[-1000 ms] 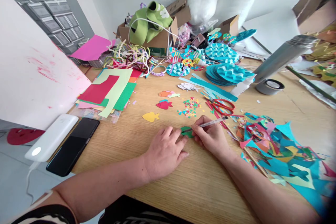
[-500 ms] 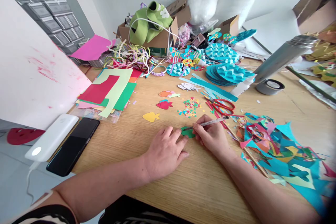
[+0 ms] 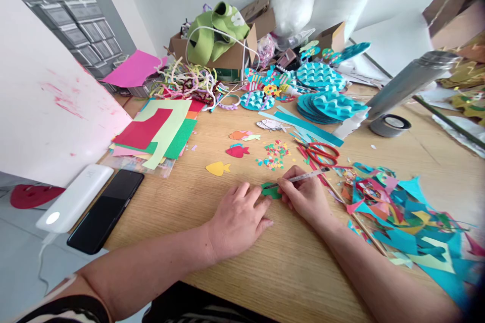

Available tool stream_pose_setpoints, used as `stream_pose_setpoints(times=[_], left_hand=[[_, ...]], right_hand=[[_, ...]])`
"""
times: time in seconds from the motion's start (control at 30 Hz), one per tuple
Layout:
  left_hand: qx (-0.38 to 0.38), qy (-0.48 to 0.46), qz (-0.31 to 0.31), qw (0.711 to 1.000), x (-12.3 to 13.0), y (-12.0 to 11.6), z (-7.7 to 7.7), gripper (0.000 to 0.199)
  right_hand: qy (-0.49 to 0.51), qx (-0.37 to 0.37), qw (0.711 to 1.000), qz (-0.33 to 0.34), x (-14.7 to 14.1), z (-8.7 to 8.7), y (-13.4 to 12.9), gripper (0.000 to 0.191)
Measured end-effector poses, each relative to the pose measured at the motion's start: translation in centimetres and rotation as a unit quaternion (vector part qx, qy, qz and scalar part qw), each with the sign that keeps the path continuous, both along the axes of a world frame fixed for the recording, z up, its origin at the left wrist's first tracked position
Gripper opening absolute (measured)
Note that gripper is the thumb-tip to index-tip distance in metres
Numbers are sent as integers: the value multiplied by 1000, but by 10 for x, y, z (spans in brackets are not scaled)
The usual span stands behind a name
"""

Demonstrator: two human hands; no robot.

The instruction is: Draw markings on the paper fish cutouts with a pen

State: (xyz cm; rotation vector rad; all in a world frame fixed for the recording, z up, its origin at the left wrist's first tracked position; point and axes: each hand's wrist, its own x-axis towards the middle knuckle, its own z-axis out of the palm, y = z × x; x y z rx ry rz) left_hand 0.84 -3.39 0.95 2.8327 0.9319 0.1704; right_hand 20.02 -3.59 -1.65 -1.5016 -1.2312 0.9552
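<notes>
My right hand (image 3: 303, 194) grips a slim, clear-barrelled pen (image 3: 308, 175), its tip on a small green paper cutout (image 3: 271, 190) that lies on the table. Flat on the wood, my left hand (image 3: 240, 217) has its fingers spread, the fingertips at the cutout's left edge. Part of the cutout is hidden by both hands. Just beyond lie a yellow paper fish (image 3: 217, 168), a red paper fish (image 3: 237, 150), an orange paper fish (image 3: 239, 135) and a white fish with drawn lines (image 3: 272, 125). Small coloured paper bits (image 3: 271, 162) are heaped above the cutout.
Red-handled scissors (image 3: 322, 154) and a pile of paper scraps (image 3: 413, 222) lie to the right. A steel flask (image 3: 409, 83) stands behind its cap (image 3: 390, 125). Coloured paper sheets (image 3: 161, 128), a phone (image 3: 106, 211) and a white power bank (image 3: 76, 202) are at left.
</notes>
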Motion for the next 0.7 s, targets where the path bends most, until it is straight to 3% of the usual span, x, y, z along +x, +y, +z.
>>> stream_pose_setpoints(times=[0.7], left_hand=[[0,-5,1,1000,0,0,1,41]], right_hand=[[9,8,1000,0,0,0,-1,17]])
